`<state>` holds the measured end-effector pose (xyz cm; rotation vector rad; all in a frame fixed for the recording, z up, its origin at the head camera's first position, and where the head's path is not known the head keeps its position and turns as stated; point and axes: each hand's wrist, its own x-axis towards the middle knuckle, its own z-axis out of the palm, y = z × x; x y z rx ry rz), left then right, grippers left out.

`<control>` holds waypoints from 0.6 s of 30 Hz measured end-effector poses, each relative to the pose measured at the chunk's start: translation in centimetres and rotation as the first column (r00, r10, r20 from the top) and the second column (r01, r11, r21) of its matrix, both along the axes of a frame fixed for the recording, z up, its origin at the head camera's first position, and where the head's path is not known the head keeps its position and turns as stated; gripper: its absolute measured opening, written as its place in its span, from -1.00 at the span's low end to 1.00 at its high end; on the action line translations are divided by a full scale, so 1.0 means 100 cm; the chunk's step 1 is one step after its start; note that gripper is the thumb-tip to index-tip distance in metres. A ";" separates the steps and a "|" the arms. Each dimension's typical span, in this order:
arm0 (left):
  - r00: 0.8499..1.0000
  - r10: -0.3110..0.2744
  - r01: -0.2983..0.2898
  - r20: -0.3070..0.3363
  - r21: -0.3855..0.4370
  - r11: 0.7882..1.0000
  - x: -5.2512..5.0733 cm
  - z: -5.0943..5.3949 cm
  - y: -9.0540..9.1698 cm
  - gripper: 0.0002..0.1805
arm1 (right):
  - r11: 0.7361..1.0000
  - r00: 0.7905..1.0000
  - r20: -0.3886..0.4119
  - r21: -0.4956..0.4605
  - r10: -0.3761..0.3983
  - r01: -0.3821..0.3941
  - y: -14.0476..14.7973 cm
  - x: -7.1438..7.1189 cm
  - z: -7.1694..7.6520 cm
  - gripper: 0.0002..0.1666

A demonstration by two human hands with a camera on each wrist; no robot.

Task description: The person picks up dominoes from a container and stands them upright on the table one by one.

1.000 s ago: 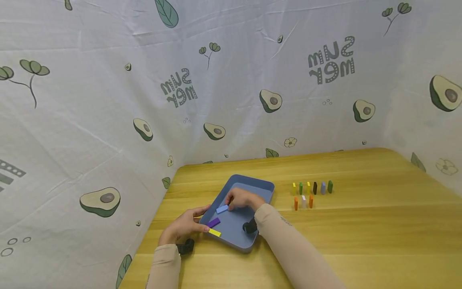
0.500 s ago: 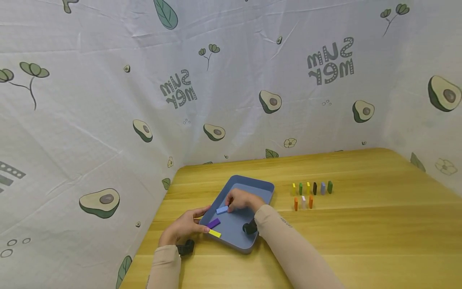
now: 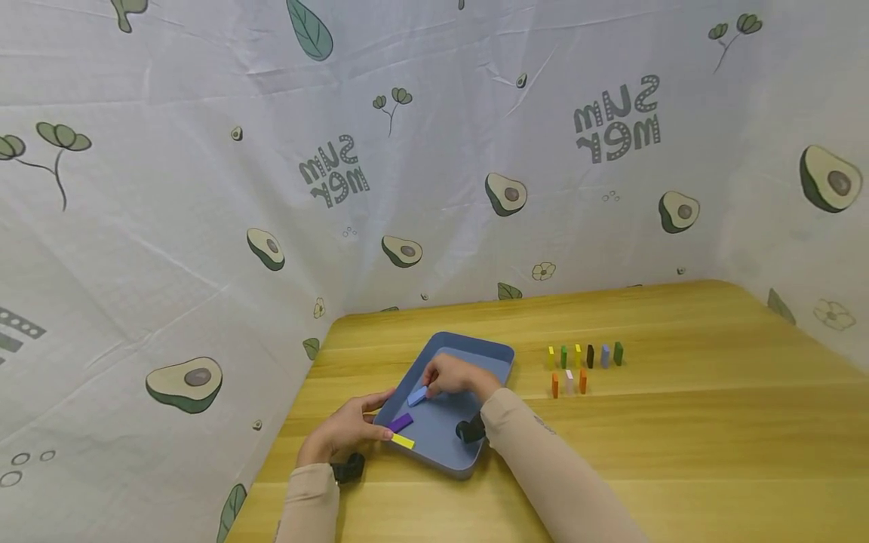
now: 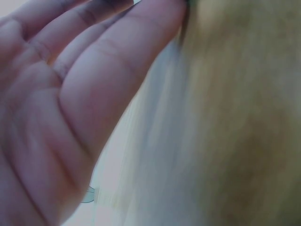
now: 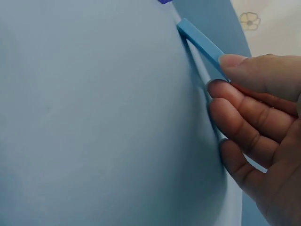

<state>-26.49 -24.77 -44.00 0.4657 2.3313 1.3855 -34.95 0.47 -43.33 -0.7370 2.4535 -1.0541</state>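
A shallow blue-grey tray (image 3: pixel 451 461) lies aslant on the wooden table. My right hand (image 3: pixel 453 375) is over it, pinching a light blue domino block (image 3: pixel 417 396) by one end between thumb and fingers. In the right wrist view, the thumb presses on the near end of this domino block (image 5: pixel 202 41), which slants close to the tray wall. My left hand (image 3: pixel 346 430) holds the tray's near left corner, its thumb at the rim beside a yellow domino block (image 3: pixel 403 441). A purple domino block (image 3: pixel 400 423) lies just behind the yellow one. The left wrist view is blurred beyond the hand (image 4: pixel 99 70).
Right of the tray, several domino blocks stand upright in two rows. The back row has yellow, green, black (image 3: pixel 590 356) and blue ones; the front row has two orange (image 3: pixel 555 385) and one white (image 3: pixel 569 381). A printed cloth (image 3: pixel 434 151) hangs behind the table (image 3: pixel 679 437).
The light blue block has turned in my right hand's pinch, its left end swinging toward the tray's near side. My left hand keeps its place on the tray. The head view has shifted slightly.
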 end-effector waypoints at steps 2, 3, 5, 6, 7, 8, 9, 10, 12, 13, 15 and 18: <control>1.000 0.000 0.000 -0.001 0.002 1.000 0.000 -0.001 0.000 -0.04 | 1.000 1.000 0.005 -0.015 0.006 -0.005 0.001 0.001 0.000 -0.91; 1.000 0.001 -0.001 0.001 0.003 1.000 0.000 -0.002 0.000 -0.04 | 1.000 1.000 0.007 -0.021 0.008 -0.008 0.001 0.002 0.000 -0.91; 1.000 0.001 -0.001 0.005 0.006 1.000 0.000 -0.003 0.000 -0.04 | 0.999 1.000 0.004 -0.033 0.012 -0.012 0.002 0.003 0.000 -0.90; 1.000 -0.001 0.001 0.004 0.005 1.000 0.000 -0.004 0.000 -0.04 | 0.999 1.000 0.001 -0.039 0.014 -0.014 0.003 0.004 0.001 -0.90; 1.000 -0.002 0.002 0.008 0.008 1.000 0.000 -0.005 0.000 -0.03 | 0.999 1.000 -0.001 -0.042 0.018 -0.018 0.003 0.005 0.001 -0.89; 1.000 -0.004 0.004 0.008 0.010 1.000 0.000 -0.005 0.000 -0.03 | 0.999 1.000 -0.005 -0.043 0.020 -0.020 0.004 0.005 0.002 -0.89; 1.000 -0.005 0.005 0.008 0.012 1.000 0.000 -0.005 0.000 -0.03 | 0.999 1.000 -0.012 -0.047 0.024 -0.024 0.004 0.006 0.003 -0.88; 1.000 -0.007 0.007 0.011 0.018 1.000 0.000 -0.006 0.001 -0.04 | 0.999 0.999 -0.020 -0.047 0.025 -0.026 0.004 0.006 0.004 -0.88; 1.000 -0.005 0.005 0.013 0.027 1.000 0.000 -0.006 0.001 -0.04 | 0.998 0.999 -0.030 -0.049 0.034 -0.036 0.005 0.006 0.006 -0.87; 1.000 -0.002 0.001 0.018 0.035 0.999 0.000 -0.005 0.001 -0.04 | 0.998 0.999 -0.033 -0.052 0.038 -0.040 0.004 0.006 0.007 -0.88; 1.000 0.002 -0.003 0.024 0.044 0.999 0.000 -0.005 0.000 -0.05 | 0.997 0.998 -0.036 -0.060 0.043 -0.045 0.004 0.006 0.008 -0.89; 0.999 0.007 -0.008 0.033 0.049 0.999 0.000 -0.003 0.000 -0.04 | 0.996 0.999 -0.027 -0.077 0.046 -0.048 0.004 0.008 0.010 -0.90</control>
